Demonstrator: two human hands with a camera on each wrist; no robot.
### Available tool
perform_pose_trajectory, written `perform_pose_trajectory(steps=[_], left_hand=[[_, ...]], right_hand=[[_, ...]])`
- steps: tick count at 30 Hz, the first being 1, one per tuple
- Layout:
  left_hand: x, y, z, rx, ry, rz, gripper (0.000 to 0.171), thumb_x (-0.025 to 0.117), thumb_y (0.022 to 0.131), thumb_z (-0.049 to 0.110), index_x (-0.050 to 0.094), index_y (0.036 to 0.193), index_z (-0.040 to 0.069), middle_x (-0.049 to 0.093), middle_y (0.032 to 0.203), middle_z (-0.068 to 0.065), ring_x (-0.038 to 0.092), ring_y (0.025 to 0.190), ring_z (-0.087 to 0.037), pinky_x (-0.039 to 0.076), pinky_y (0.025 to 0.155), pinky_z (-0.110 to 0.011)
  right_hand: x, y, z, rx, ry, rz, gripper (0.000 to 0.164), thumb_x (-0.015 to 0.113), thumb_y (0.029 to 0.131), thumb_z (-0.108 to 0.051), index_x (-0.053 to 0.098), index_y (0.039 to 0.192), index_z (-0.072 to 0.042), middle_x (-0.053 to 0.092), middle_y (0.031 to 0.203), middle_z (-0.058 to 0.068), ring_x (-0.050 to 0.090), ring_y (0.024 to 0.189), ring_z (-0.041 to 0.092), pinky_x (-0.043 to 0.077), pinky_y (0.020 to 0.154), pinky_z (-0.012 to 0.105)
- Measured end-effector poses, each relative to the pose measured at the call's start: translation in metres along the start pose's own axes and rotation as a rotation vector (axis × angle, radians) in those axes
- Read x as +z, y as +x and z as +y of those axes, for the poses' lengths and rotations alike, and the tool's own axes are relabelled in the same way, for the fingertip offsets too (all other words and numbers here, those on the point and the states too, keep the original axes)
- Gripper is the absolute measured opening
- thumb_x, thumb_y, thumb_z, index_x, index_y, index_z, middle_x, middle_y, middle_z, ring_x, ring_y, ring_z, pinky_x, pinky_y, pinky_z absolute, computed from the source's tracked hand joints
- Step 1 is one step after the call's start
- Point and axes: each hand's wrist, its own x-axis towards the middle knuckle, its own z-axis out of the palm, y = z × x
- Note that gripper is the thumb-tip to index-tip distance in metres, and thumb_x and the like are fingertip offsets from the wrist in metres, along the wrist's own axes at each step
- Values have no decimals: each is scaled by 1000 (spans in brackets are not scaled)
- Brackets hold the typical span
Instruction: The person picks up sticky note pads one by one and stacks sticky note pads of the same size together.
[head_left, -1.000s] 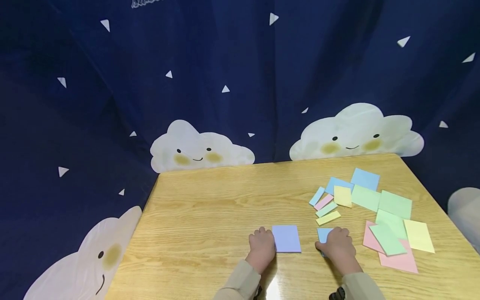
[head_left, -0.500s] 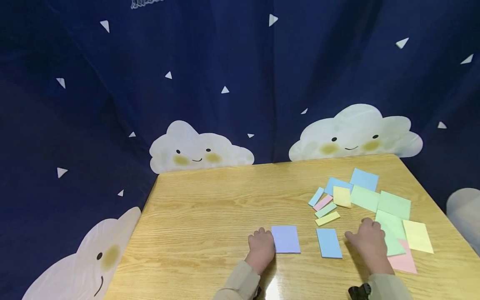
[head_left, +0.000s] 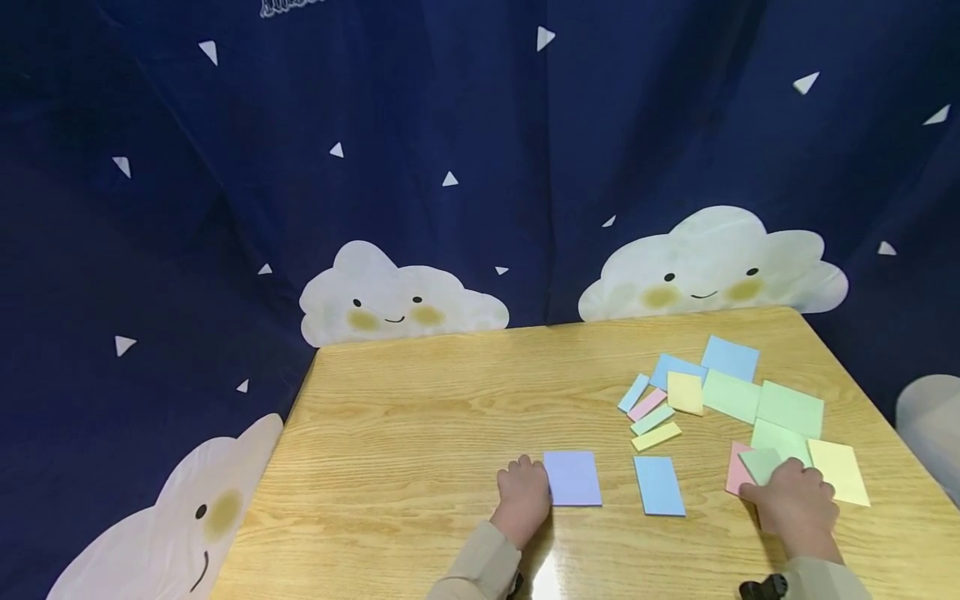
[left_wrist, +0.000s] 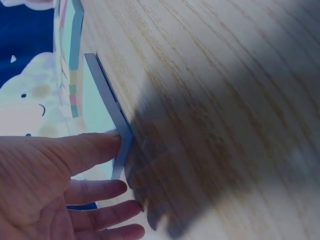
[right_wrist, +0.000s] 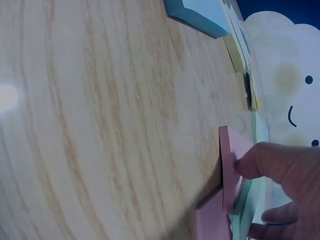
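Observation:
A purple sticky-note pad [head_left: 573, 478] lies flat near the table's front. My left hand [head_left: 523, 493] rests against its left edge. In the left wrist view, its thumb [left_wrist: 102, 147] touches the pad's corner edge, and the other fingers stretch out below. Farther right, my right hand [head_left: 797, 504] is over a green pad [head_left: 759, 463] that overlaps pink pads [head_left: 738, 473]. Seen from the right wrist, the thumb [right_wrist: 252, 162] touches a pink pad [right_wrist: 229, 170], while the other fingers are beside the green pad, partly out of frame. The palm covers the lower pink pad in the head view.
A blue pad [head_left: 660, 486] lies between the hands. Beyond it are narrow note strips [head_left: 656, 437], a small yellow pad [head_left: 686, 392], blue pads [head_left: 731, 358] and green pads [head_left: 791, 408]. A larger yellow pad [head_left: 838, 472] sits right. The wooden table [head_left: 405, 417] meets a dark blue curtain [head_left: 420, 100].
My right hand has let go of the blue pad and moved right, onto the green and pink pads. The blue pad stays where it was. My left hand has not moved.

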Motion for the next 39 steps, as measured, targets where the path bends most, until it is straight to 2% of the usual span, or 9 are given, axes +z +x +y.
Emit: perform_pose_trajectory(steps=[6, 12, 16, 23, 28, 34, 39], left_hand=[[0, 1, 0, 1, -20, 0, 29, 62, 81, 37, 61, 91, 10, 46, 77, -5, 50, 72, -17, 41, 61, -31], [2, 1, 1, 10, -5, 4, 31, 62, 81, 39, 61, 92, 10, 47, 77, -4, 49, 71, -17, 41, 59, -30], [3, 2, 2, 14, 5, 10, 26, 61, 83, 36, 61, 91, 11, 47, 77, -4, 50, 72, -17, 41, 59, -29], [3, 0, 3, 6, 1, 2, 20, 59, 85, 31, 61, 90, 12, 47, 77, -4, 49, 72, -16, 40, 60, -28], [3, 0, 2, 2, -20, 5, 18, 59, 85, 29, 61, 89, 12, 46, 76, -3, 47, 70, -16, 39, 59, -28], [4, 0, 2, 0, -23, 0, 14, 59, 85, 26, 61, 89, 12, 46, 76, -3, 47, 70, -16, 39, 59, -28], [5, 1, 2, -2, -23, -8, 13, 57, 86, 24, 61, 89, 12, 46, 76, -3, 47, 70, -16, 39, 59, -28]], right_hand=[[-4, 0, 1, -22, -15, -8, 76, 65, 73, -40, 36, 97, 26, 32, 90, 42, 36, 87, 58, 38, 66, 55], [-6, 1, 4, -68, -42, -4, 64, 62, 71, -41, 49, 83, 20, 35, 83, 39, 39, 81, 54, 38, 64, 51], [-5, 0, 3, -46, -45, -3, 62, 62, 71, -42, 50, 79, 18, 36, 82, 38, 40, 80, 52, 38, 63, 50], [-2, -2, -3, -2, -38, 8, 70, 60, 74, -46, 47, 84, 22, 33, 85, 39, 39, 82, 53, 40, 63, 50], [-1, -4, -5, -2, -34, 7, 74, 61, 74, -46, 42, 88, 24, 34, 87, 39, 39, 84, 53, 39, 66, 51], [0, -3, -3, -19, -25, -2, 75, 64, 72, -42, 38, 94, 25, 31, 90, 41, 38, 86, 56, 39, 68, 53], [-3, -2, -1, -68, -27, -53, 74, 65, 70, -38, 36, 100, 24, 29, 93, 42, 35, 87, 57, 39, 66, 56]])
